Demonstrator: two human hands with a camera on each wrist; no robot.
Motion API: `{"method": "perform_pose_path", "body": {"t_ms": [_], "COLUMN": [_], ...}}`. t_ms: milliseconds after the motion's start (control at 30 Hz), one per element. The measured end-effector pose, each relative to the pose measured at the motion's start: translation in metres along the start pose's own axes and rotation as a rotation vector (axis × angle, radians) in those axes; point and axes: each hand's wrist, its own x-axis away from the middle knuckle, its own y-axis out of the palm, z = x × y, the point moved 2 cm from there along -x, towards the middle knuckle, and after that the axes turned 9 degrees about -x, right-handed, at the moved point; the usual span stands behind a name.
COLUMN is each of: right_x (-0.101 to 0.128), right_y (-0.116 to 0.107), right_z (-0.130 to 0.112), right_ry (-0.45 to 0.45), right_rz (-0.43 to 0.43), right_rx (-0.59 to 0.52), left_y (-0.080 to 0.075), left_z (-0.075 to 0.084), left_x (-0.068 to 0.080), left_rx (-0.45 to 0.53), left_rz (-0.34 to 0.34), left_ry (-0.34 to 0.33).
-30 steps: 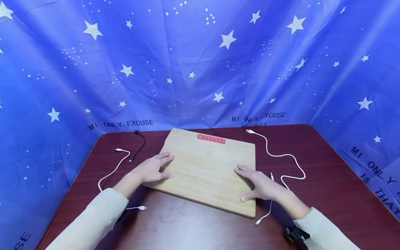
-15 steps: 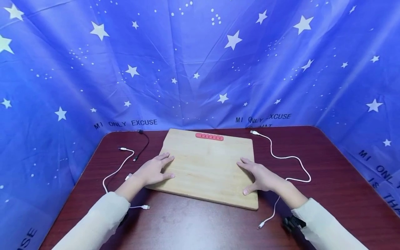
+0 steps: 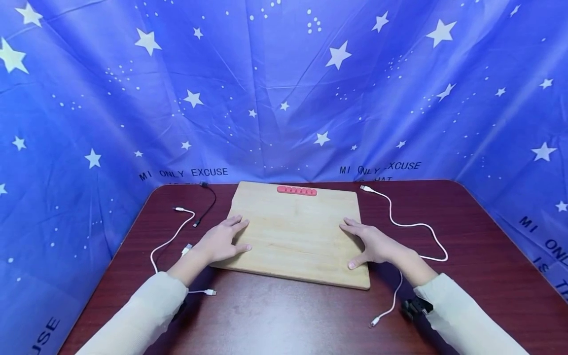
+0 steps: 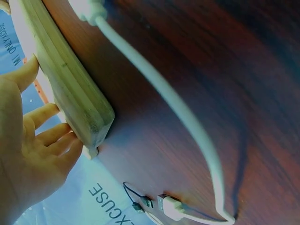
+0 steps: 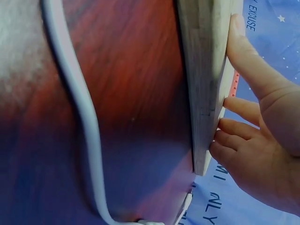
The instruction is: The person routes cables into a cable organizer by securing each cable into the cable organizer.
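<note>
- The wooden board point(image 3: 295, 231) lies flat mid-tabletop point(image 3: 275, 320), a pink strip point(image 3: 297, 190) at its far edge
- Left hand point(image 3: 219, 241) and right hand point(image 3: 374, 245) rest on the board's side edges, fingers straight, gripping nothing
- The board looks stiff, thick and fairly heavy; best held by opposite edges
- White cables point(image 3: 412, 231) lie beside the board

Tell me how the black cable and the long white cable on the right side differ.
The black cable is short and thin, lying left of the wooden board in a gentle curve. The white cable is much longer, lying right of the board in wavy bends and passing under the right hand's wrist. Both lie loose on the table, untouched by fingers.
</note>
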Motion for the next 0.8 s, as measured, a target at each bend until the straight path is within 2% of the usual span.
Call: {"method": "perform_pose_path", "body": {"t_ms": [500,800], "right_x": [-0.005,-0.010], "right_y": [-0.006,-0.008], "right_z": [0.009,0.011], "right_ry": [-0.016,-0.023], "right_rz": [-0.029,-0.048], "right_rx": [-0.021,-0.027], "left_y": [0.003,0.001], "left_z": [0.006,0.007], "left_x": [0.000,0.001], "left_rx": [-0.037,-0.040], "left_rz": [0.049,0.052], "left_ry": [-0.006,-0.029]}}
